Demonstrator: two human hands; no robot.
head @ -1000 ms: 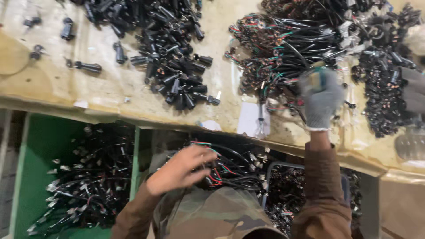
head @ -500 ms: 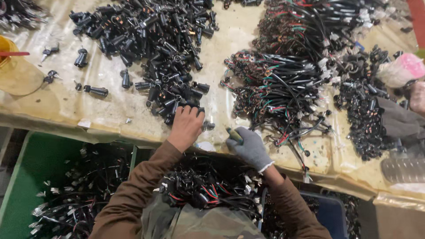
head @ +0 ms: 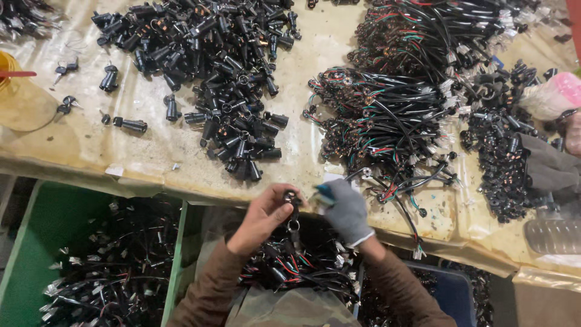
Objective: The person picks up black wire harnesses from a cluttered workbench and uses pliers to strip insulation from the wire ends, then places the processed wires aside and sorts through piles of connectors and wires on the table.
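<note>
Head view: the bare left hand point(head: 261, 217) and the grey-gloved right hand point(head: 345, 208) meet at the near edge of the bench point(head: 151, 154), just over its lip. The left hand's fingers are closed on a small black lock cylinder point(head: 292, 198), pinched at its upper end between thumb and fingertips. The cylinder's long axis runs roughly up and down in the picture, its top pointing away from the person toward the bench, and a metal key ring point(head: 293, 226) hangs from its lower end toward the lap. The right hand is curled narrowly, its fingertips just beside the cylinder on the right; a blue-green bit shows at its fingertips, but whether it grips anything I cannot tell.

Beyond the left hand, farther out on the bench, lies a big heap of black lock cylinders point(head: 218, 79), with a few strays off to its left. Beyond and to the right of the right hand sprawls a tangle of wire harnesses point(head: 387, 121) with red, green and black leads. Below both hands, more wired parts fill the lap area. Left of the left hand and lower, a green bin point(head: 36, 242) holds finished wired pieces. A yellow container point(head: 18, 91) sits at the far left.
</note>
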